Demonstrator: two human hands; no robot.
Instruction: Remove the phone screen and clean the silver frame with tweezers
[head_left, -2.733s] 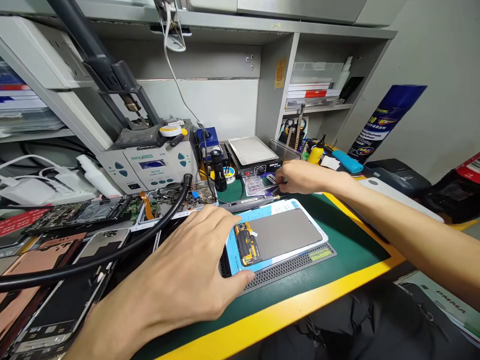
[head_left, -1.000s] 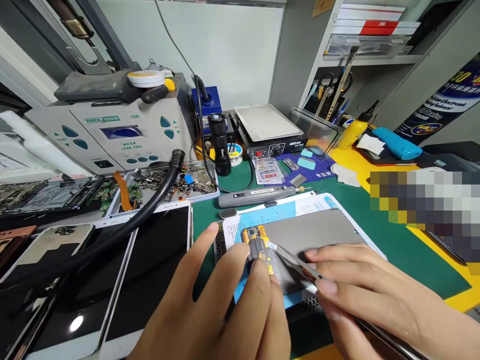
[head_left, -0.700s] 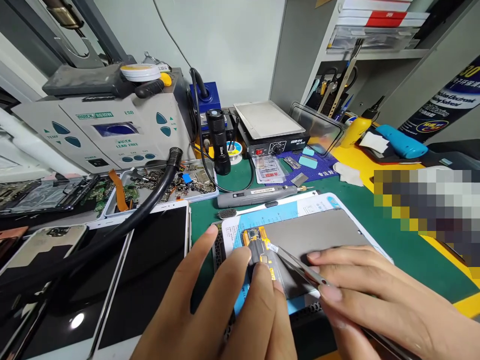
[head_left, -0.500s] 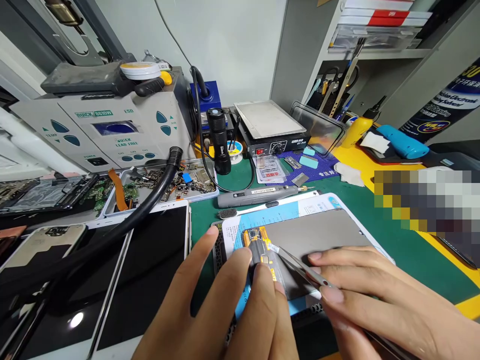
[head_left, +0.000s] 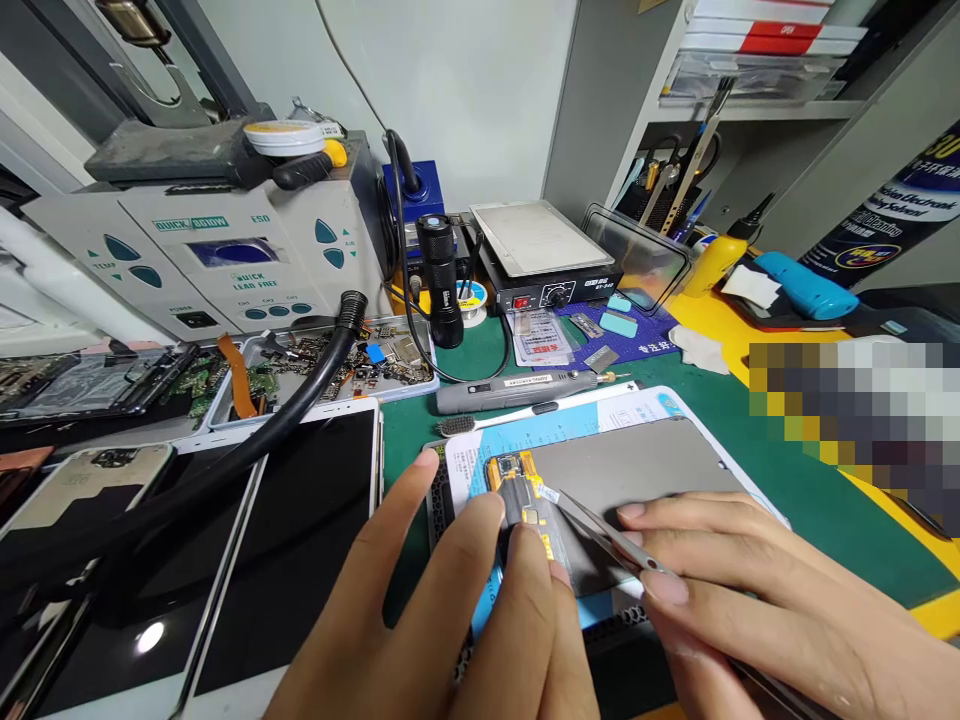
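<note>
My right hand (head_left: 735, 590) is closed around a pair of metal tweezers (head_left: 611, 540), its tips apart by a small gap. They point at a small white label (head_left: 548, 493) on the edge of an orange and grey flex cable (head_left: 517, 498). The flex cable lies on the left end of a grey display panel (head_left: 637, 475). My left hand (head_left: 457, 610) has its fingers spread, with two fingertips pressing on the cable's near side and the index finger raised toward the mat's left edge. Under the panel is a white and blue printed sheet (head_left: 480, 445).
Behind the panel lie a brush (head_left: 510, 415) and a grey pen-shaped tool (head_left: 517, 390). A black hose (head_left: 300, 400) crosses phone screens (head_left: 300, 540) at left. Farther back stand a hot air station (head_left: 225, 260), a flashlight (head_left: 440, 280) and a heating plate (head_left: 540, 240).
The tweezer tips have drawn back very slightly to the right of the white label. My left hand keeps its place, and the view has shifted a little.
</note>
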